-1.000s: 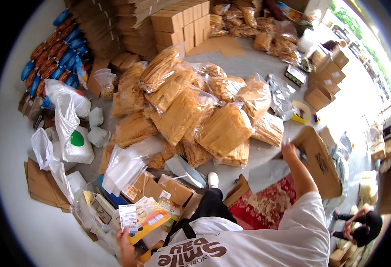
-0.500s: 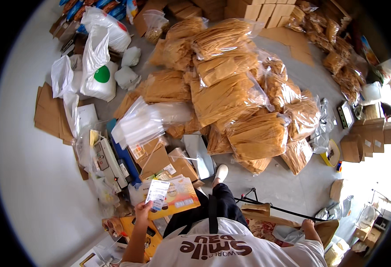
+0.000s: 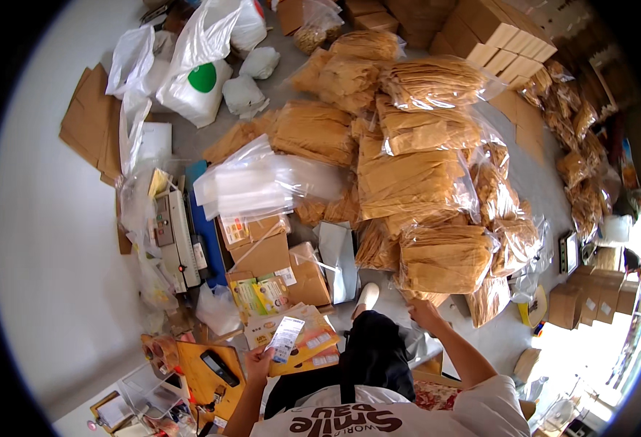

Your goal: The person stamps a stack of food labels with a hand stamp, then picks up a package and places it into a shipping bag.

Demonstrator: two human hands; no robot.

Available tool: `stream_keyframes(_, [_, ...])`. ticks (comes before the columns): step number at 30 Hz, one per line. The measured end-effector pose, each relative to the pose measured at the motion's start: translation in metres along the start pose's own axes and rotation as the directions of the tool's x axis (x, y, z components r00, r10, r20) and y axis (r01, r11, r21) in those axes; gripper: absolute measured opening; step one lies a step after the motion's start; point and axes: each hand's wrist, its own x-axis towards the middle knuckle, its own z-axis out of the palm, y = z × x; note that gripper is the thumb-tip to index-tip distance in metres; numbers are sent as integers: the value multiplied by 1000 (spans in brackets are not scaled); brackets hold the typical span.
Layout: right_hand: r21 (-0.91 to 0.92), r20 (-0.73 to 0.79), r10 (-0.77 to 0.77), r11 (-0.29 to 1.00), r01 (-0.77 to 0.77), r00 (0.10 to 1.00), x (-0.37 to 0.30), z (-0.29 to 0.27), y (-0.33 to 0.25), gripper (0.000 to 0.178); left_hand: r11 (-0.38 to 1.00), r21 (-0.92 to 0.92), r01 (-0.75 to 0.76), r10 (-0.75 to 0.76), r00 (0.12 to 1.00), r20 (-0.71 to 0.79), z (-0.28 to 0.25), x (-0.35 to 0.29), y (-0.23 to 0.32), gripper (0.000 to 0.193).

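Observation:
My left hand [image 3: 260, 360] is closed on a white shipping label [image 3: 287, 336], its thumb on top. Beneath the label are yellow-orange printed flat packs [image 3: 319, 336] in a fanned, overlapping stack; how many of them the hand itself grips is hidden. My right hand [image 3: 427, 316] is held out in front of me with its fingers curled and nothing visible in them. It hovers by the lower edge of the clear bags of brown, dried-looking sheets [image 3: 448, 258]; I cannot tell if it touches one. Green-and-yellow printed packs [image 3: 260, 295] lie just beyond the stack.
Brown cardboard boxes [image 3: 262, 255] and a grey mailer bag [image 3: 337, 261] lie ahead. A white bench machine [image 3: 180, 237], perhaps a sealer, stands left. Clear plastic bags [image 3: 251, 182] lie beyond. A phone-like black device [image 3: 219, 368] rests on an orange-brown table [image 3: 196, 357].
My right hand has left the dark pole at the right and swung forward and left toward the bags. The left hand has moved slightly right and down with the label. The view has shifted.

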Motion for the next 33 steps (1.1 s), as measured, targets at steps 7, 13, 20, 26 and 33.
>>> stream_keyframes(7, [-172, 25, -238, 956, 238, 971, 158, 43, -64, 20, 879, 473, -57, 105, 991, -76, 47, 18, 6, 18])
stream_keyframes(13, [-317, 26, -188, 930, 186, 982, 269, 79, -50, 23, 942, 327, 74, -34, 991, -127, 88, 34, -67, 16])
stream_keyframes(20, [-393, -46, -164, 910, 133, 985, 369, 125, -43, 30, 900, 418, 120, -72, 989, -129, 122, 47, -112, 19])
stream_keyframes(26, [-427, -22, -15, 904, 4, 1000, 453, 157, -23, 28, 819, 556, 138, -116, 990, -75, 131, 57, -118, 26])
stream_keyframes(33, [-663, 208, -656, 451, 598, 725, 550, 209, -44, 30, 869, 491, 60, -20, 996, -87, 137, 72, -112, 42])
